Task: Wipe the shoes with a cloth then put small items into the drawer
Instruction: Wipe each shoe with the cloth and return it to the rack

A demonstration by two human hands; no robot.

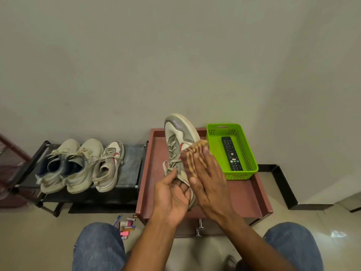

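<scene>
Head view: left hand point(172, 194) gripping sneaker point(176, 145), flat right hand point(210, 182) pressing striped cloth point(192, 155); no legible branding.

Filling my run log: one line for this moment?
step: wiping | left hand: holds shoe | right hand: presses cloth on shoe

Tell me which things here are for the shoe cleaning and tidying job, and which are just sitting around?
For the job:
- shoe gripped by the left hand
- striped cloth pressed on it by the right hand
- three shoes on the rack
- small items on the floor
- drawer, closed

Just sitting around:
- green basket
- remote lying inside it
</scene>
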